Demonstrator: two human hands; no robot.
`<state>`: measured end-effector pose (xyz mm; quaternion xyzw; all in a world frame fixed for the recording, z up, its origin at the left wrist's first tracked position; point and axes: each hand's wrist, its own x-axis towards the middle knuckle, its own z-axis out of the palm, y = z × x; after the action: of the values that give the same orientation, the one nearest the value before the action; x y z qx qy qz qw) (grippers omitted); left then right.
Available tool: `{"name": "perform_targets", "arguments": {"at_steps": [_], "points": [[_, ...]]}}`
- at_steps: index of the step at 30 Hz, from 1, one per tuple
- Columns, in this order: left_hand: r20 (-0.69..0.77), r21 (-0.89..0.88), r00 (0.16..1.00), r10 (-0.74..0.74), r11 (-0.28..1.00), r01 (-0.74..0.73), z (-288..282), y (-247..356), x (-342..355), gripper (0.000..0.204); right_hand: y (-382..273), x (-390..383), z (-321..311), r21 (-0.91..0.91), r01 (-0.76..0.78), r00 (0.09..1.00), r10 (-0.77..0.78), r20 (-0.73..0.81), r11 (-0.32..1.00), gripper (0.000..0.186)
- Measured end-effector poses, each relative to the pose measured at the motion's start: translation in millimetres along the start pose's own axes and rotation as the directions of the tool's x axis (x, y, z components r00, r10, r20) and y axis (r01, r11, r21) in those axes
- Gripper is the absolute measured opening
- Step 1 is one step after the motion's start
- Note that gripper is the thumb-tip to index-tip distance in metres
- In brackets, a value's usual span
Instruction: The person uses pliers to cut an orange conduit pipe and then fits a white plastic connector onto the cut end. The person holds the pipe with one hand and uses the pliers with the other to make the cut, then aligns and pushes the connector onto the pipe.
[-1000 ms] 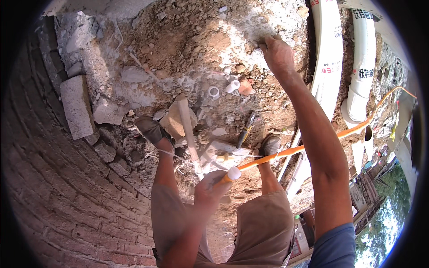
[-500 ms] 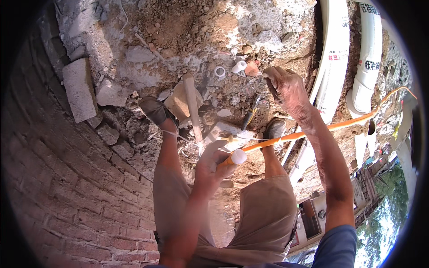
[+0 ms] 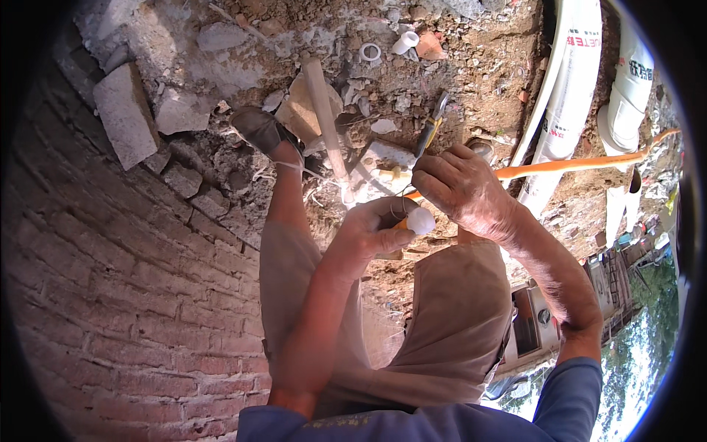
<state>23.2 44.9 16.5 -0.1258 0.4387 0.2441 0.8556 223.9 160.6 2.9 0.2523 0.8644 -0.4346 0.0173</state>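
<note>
My left hand [image 3: 368,232] is closed around one end of an orange pipe [image 3: 563,163]. A rounded white end [image 3: 420,220] sticks out past its fingers and faces me. Close beside it, my right hand [image 3: 468,191] is closed with its fingers curled down, knuckles up. A thin dark loop [image 3: 398,194] shows between the two hands; whether the right fingers grip it is hidden. Just beyond the right hand, pliers [image 3: 431,127] with yellow and black handles lie on the rubble.
A wooden handle [image 3: 322,110] leans over a stone between my feet. Farther off lie a white ring [image 3: 370,51] and a short white fitting [image 3: 405,42]. White pipes [image 3: 571,96] run along the right. A brick wall [image 3: 125,295] rises at the left, with loose blocks [image 3: 125,118] along it.
My right hand has come down and toward me, from far out over the rubble to beside the left hand. The left hand and the white pipe end have shifted slightly right and away.
</note>
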Motion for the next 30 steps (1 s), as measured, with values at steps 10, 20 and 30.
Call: {"name": "perform_targets", "arguments": {"at_steps": [10, 20, 30], "points": [[-0.038, 0.129, 0.998, -0.04, 0.991, 0.044, 1, -1, 1, 0.031, 4, -1, 3, 0.44, -0.253, 0.964, 0.184, 0.193, 0.862, 0.031], [-0.059, 0.171, 0.998, -0.025, 0.985, 0.035, -3, -10, 4, 0.027, 30, 10, 19, 0.761, -0.436, 0.884, 0.068, 0.463, 0.48, 0.017], [-0.072, -0.021, 0.997, 0.028, 0.999, -0.03, 2, -1, 3, 0.042, 35, 8, 16, 0.666, -0.494, 0.862, 0.213, 0.461, 0.559, 0.011]]}}
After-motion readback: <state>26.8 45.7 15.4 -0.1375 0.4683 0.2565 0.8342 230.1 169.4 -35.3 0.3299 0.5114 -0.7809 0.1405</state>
